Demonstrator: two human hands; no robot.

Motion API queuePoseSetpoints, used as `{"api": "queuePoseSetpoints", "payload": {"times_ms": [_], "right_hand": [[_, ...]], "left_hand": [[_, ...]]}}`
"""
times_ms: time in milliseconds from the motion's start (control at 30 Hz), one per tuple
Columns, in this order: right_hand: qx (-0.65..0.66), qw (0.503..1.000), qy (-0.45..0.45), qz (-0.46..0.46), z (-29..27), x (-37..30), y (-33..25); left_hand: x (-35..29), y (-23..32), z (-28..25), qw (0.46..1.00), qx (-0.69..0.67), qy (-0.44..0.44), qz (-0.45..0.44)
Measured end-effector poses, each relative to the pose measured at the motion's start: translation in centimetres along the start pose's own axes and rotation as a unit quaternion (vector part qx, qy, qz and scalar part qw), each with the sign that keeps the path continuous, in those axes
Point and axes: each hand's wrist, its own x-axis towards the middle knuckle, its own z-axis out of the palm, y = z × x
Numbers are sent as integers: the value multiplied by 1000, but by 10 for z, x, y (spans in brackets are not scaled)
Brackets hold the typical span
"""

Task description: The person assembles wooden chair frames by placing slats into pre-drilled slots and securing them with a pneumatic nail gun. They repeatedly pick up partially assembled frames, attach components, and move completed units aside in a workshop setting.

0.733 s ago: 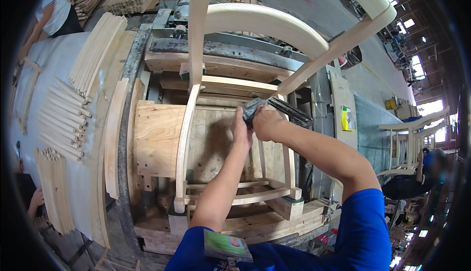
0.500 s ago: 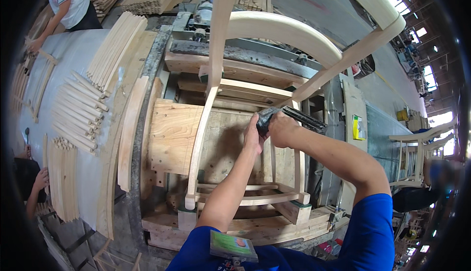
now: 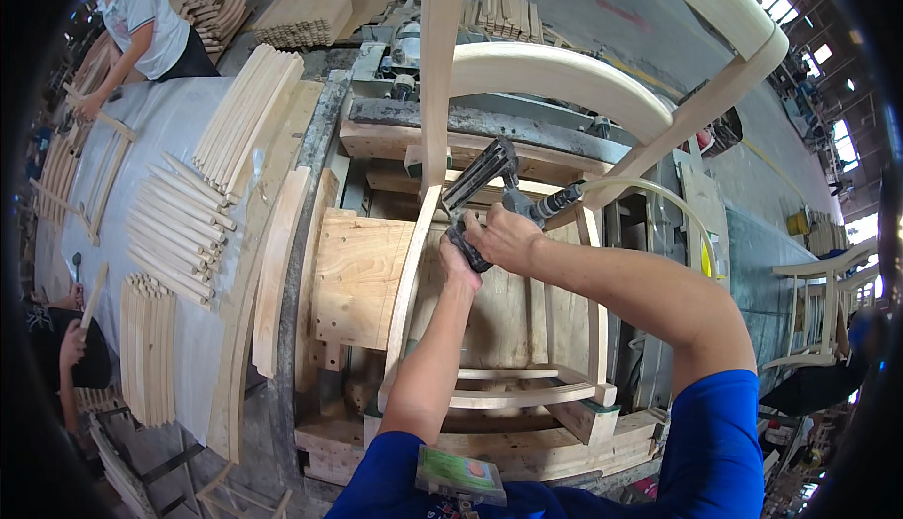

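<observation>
With both hands I hold a black nail gun point(image 3: 486, 169) over the seat opening of a pale wooden chair frame point(image 3: 403, 307). My left hand point(image 3: 459, 260) is closed round the gun's dark rounded end, close to the left seat rail. My right hand point(image 3: 505, 239) wraps round the body beside it; its fingertips are partly hidden. From the gun's metal fitting a clear air hose point(image 3: 673, 195) curves off to the right. The chair's curved back rail point(image 3: 564, 77) arches beyond my hands. Beneath it all, the frame rests in a heavy wood-and-metal fixture point(image 3: 367, 317).
On the left, a table point(image 3: 198, 369) carries stacks of wooden slats point(image 3: 249, 115) and round spindles point(image 3: 174, 232). One person point(image 3: 150, 25) stands at its far end; another person's hand point(image 3: 72, 342) holds a stick at the left edge. More chair frames point(image 3: 818, 312) stand at right.
The nail gun has swung from pointing right to pointing up and left, toward the left chair post. Its hose now shows. My view has shifted slightly. The person at left has lifted a stick.
</observation>
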Motion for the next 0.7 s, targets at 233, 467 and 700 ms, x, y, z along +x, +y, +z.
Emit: {"api": "queuePoseSetpoints", "payload": {"times_ms": [233,467,700], "right_hand": [[23,999,42,5,1,-3,1],[27,999,38,1,-7,0,5],[95,993,59,35,-17,-3,8]], "left_hand": [[-1,1,-1,1000,9,9,5],[1,11,-3,1000,20,7,11],[-2,19,-5,999,15,4,41]]}}
